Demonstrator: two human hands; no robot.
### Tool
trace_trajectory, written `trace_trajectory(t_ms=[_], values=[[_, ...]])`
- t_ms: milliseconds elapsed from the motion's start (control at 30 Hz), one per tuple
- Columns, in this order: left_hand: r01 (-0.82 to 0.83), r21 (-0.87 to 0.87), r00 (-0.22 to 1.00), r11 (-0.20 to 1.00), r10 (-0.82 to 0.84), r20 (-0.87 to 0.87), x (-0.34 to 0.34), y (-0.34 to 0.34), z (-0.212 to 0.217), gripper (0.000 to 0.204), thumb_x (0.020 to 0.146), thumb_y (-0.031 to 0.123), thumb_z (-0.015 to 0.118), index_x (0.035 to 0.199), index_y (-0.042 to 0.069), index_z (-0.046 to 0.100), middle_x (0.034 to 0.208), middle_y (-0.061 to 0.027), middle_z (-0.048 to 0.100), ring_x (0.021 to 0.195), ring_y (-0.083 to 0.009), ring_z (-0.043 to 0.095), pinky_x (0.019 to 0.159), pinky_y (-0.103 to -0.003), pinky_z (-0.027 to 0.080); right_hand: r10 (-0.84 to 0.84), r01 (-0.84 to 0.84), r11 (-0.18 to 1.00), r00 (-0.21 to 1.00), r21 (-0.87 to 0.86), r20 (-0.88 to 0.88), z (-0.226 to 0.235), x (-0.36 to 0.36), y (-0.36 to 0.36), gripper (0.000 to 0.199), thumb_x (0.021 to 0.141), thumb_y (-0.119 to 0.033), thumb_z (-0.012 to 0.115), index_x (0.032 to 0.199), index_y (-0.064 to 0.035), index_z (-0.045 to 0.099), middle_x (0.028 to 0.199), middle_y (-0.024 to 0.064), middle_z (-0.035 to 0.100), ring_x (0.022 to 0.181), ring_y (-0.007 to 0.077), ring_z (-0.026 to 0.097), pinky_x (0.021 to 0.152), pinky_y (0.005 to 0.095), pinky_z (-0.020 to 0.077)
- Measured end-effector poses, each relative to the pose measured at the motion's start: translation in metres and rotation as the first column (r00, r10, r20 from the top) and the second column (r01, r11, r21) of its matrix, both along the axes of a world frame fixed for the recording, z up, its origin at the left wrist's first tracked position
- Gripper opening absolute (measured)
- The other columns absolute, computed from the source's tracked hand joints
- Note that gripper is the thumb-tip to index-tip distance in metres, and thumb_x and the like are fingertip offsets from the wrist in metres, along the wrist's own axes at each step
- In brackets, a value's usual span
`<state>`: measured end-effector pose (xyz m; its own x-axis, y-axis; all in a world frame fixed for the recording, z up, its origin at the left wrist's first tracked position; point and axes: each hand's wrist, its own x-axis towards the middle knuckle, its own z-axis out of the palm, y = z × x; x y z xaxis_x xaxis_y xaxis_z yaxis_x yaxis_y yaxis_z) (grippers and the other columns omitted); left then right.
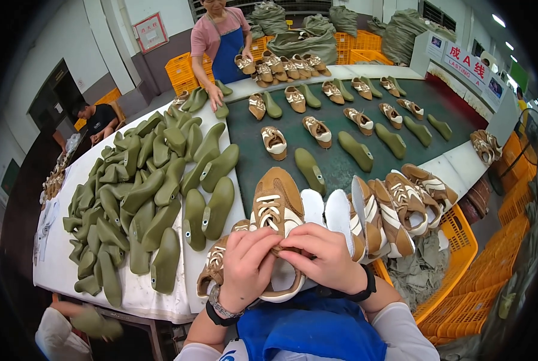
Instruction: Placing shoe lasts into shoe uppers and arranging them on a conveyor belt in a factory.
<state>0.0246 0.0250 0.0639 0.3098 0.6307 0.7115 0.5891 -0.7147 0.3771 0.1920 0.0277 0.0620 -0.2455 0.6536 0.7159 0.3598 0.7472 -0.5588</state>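
A brown and white lace-up shoe stands toe away from me, close to my body. My left hand and my right hand meet over its opening. The fingers of both are pinched together at the tongue and top of the lacing, and they hide part of it. White insoles lie right of the shoe, beside a row of similar shoes. Another brown shoe sits left of my left wrist, partly covered.
Green shoe lasts are heaped on the white table at left. Ahead, a dark green conveyor carries shoes and lasts in rows. Across it, a person in a blue apron handles them. An orange crate stands at right.
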Motion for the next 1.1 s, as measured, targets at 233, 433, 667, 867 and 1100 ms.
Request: trace_trajectory(t_ms=[233, 433, 667, 867, 1100], values=[[0.074, 0.052, 0.992, 0.996, -0.079, 0.094, -0.003, -0.003, -0.011, 0.045, 0.067, -0.012, 0.063, 0.103, 0.004, 0.041, 0.099, -0.0121, 0.059, 0.086, -0.0215, 0.054, 0.071, -0.028, 0.047, 0.125, -0.156, 0.974, 0.974, -0.163, -0.188, -0.005, 0.000, 0.006, 0.010, 0.077, -0.005, 0.065, 0.086, -0.0003, 0.064, 0.077, 0.0091, 0.060, 0.056, 0.0189, 0.056, 0.050, 0.0258, 0.0448], [0.083, -0.053, 0.973, 0.995, -0.069, 0.220, 0.001, -0.009, -0.012, 0.046, 0.067, -0.013, 0.061, 0.106, 0.003, 0.043, 0.100, -0.0130, 0.059, 0.086, -0.0232, 0.054, 0.072, -0.030, 0.046, -0.042, 0.041, 0.999, 0.994, -0.014, -0.105, -0.009, -0.008, 0.001, 0.005, 0.078, 0.000, 0.061, 0.082, 0.0013, 0.059, 0.072, 0.0106, 0.057, 0.057, 0.0203, 0.056, 0.050, 0.0279, 0.0442], [0.151, -0.246, 0.981, 0.957, -0.115, 0.155, -0.003, -0.005, 0.010, 0.018, 0.073, 0.003, 0.060, 0.091, 0.003, 0.062, 0.094, -0.0080, 0.058, 0.080, -0.0237, 0.050, 0.072, -0.032, 0.040, -0.012, -0.007, 0.998, 0.946, -0.056, -0.323, -0.016, -0.016, -0.002, 0.004, 0.080, 0.000, 0.059, 0.081, 0.0011, 0.056, 0.071, 0.0113, 0.056, 0.056, 0.0201, 0.053, 0.049, 0.0267, 0.0422], [0.399, -0.535, 0.897, 0.745, -0.196, 0.396, -0.006, -0.005, -0.007, 0.012, 0.075, 0.005, 0.062, 0.086, 0.001, 0.062, 0.094, -0.0077, 0.059, 0.090, -0.0212, 0.050, 0.082, -0.031, 0.039, 0.000, -0.052, 0.991, 0.918, -0.119, -0.398, -0.014, -0.018, 0.001, 0.005, 0.083, -0.001, 0.056, 0.081, 0.0012, 0.053, 0.070, 0.0101, 0.053, 0.059, 0.0184, 0.052, 0.053, 0.0269, 0.0425], [0.450, -0.528, 0.847, 0.720, -0.155, 0.509, -0.005, -0.004, -0.004, 0.010, 0.076, 0.005, 0.062, 0.085, 0.000, 0.061, 0.093, -0.0086, 0.060, 0.091, -0.0206, 0.052, 0.083, -0.031, 0.039, 0.112, -0.193, 0.962, 0.923, -0.192, -0.368, -0.012, -0.011, 0.002, 0.013, 0.082, -0.002, 0.059, 0.094, 0.0022, 0.056, 0.077, 0.0090, 0.055, 0.062, 0.0174, 0.053, 0.055, 0.0253, 0.0430]])
